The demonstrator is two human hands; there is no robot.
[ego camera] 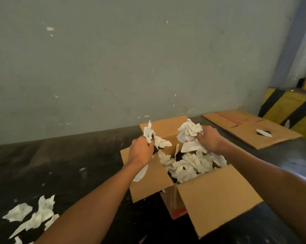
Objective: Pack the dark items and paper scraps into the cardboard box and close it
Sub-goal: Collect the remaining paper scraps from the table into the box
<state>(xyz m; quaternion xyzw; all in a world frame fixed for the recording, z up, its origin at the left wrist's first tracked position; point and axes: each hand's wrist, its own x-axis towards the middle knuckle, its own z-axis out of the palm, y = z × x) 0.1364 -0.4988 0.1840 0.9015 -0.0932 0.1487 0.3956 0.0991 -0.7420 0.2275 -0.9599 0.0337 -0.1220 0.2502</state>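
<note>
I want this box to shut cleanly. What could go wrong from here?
The paper scraps already heap near the cardboard box rim, so the flaps may not fold flat. The left hand holds its wad over the box edge, so bits might drop outside. More scraps on the floor could be forgotten.

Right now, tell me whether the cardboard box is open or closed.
Open: the cardboard box has its flaps spread outward, with paper scraps showing inside.

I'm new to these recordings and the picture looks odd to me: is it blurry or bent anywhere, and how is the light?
Head view: soft, dim, even light with no glare; the wall and striped barrier lean and curve from the wide lens; overall slightly soft, the box and both hands, left and right, gripping paper, are reasonably clear.
</note>
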